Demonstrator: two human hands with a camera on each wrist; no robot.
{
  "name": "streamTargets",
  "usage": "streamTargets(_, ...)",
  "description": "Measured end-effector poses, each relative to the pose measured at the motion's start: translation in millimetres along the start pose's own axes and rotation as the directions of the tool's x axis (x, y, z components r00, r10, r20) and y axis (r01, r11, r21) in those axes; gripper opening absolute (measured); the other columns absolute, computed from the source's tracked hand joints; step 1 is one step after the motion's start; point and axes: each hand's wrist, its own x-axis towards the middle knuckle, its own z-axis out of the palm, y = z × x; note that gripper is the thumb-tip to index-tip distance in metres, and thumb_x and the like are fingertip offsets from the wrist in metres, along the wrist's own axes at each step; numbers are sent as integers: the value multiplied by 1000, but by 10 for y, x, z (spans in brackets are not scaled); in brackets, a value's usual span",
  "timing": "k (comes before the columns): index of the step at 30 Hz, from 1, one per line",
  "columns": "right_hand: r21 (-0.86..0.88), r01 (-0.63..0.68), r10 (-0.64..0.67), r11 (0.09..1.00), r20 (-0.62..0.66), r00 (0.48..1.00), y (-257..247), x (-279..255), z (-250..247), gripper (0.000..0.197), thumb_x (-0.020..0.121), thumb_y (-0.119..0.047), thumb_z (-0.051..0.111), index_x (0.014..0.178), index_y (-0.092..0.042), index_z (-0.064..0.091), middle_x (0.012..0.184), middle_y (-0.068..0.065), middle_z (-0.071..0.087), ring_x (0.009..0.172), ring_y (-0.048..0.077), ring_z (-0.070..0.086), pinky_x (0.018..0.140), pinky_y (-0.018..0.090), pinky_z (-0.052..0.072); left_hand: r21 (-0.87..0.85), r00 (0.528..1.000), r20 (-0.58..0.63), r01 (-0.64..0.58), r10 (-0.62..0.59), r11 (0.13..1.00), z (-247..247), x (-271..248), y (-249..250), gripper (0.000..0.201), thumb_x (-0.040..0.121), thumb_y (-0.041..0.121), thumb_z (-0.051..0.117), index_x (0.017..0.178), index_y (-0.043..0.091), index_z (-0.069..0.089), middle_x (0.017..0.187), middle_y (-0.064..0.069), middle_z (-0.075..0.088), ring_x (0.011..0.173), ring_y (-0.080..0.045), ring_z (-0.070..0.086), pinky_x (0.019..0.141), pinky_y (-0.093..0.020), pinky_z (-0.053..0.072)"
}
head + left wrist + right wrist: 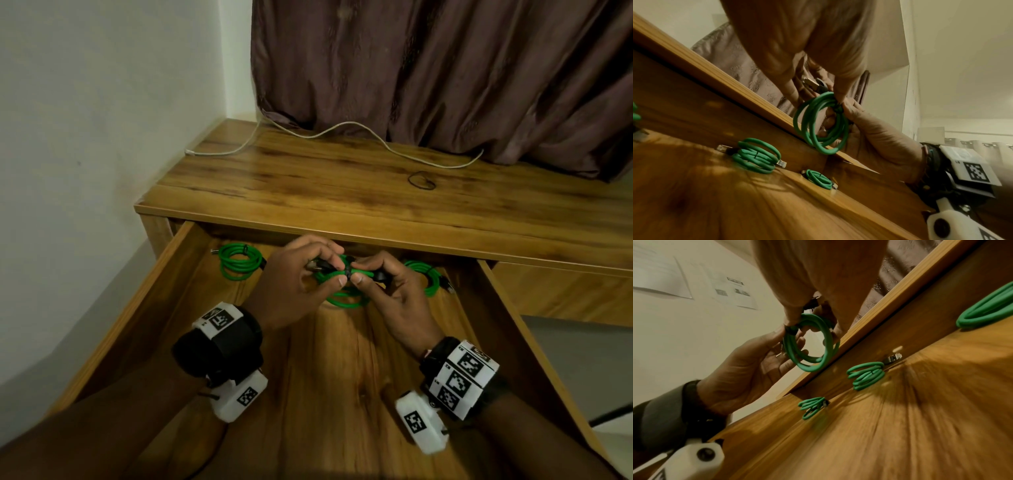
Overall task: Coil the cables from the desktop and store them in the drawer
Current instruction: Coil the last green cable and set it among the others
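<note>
Over the open wooden drawer [164, 291], both hands hold a green coiled cable [346, 298]. My left hand [331, 272] and right hand [363, 273] pinch it at the top, on either side of a black band [348, 271] wrapped round the loops. In the left wrist view the coil [818, 123] hangs below the fingers; the right wrist view shows the same coil [812, 344]. Bound green coils lie at the back of the drawer, one on the left [239, 262] and one on the right [424, 277]. A white cable [342, 132] lies loose on the desktop [342, 205].
A small black band [422, 180] lies on the desktop near the brown curtain [445, 68]. A white wall [102, 137] stands to the left. The right wrist view shows three coils in the drawer, at the far right [986, 308], middle [865, 374] and left [812, 405].
</note>
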Motion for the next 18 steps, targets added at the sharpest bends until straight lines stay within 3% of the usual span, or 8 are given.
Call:
streamTargets(3, -14, 3, -3, 1000, 13, 1000, 28, -8, 7, 6, 96, -4, 70, 101, 0, 69, 102, 13, 73, 100, 33, 69, 85, 42, 56, -37, 999, 23, 36, -35, 999, -29, 6, -22, 13, 91, 18, 80, 101, 18, 73, 124, 6, 65, 118, -18, 66, 85, -47, 63)
streamTargets(8, -39, 5, -3, 999, 43, 999, 38, -19, -2, 7, 97, -5, 69, 104, -3, 70, 101, 12, 72, 97, 34, 69, 82, 47, 56, -143, 987, 146, 80, -59, 986, -59, 17, -17, 9, 95, 12, 74, 101, 13, 68, 125, 3, 70, 120, -17, 67, 98, -47, 58)
streamTargets(12, -79, 3, 1, 997, 49, 999, 70, -27, 2, 7, 98, -10, 70, 104, -7, 70, 100, 11, 72, 95, 34, 69, 80, 57, 55, -193, 966, 227, 168, -122, 967, -80, 13, -22, 6, 99, 13, 69, 103, 10, 64, 127, 3, 71, 122, -14, 67, 100, -45, 58)
streamTargets(18, -128, -21, 20, 992, -13, 1000, 71, -38, 54, 7, 95, -18, 75, 99, -13, 73, 92, 1, 73, 86, 24, 69, 73, 45, 55, 8, 978, 203, 54, -55, 998, -39, -12, -30, 1, 103, 16, 63, 103, 16, 62, 125, 8, 70, 121, -10, 65, 93, -41, 58)
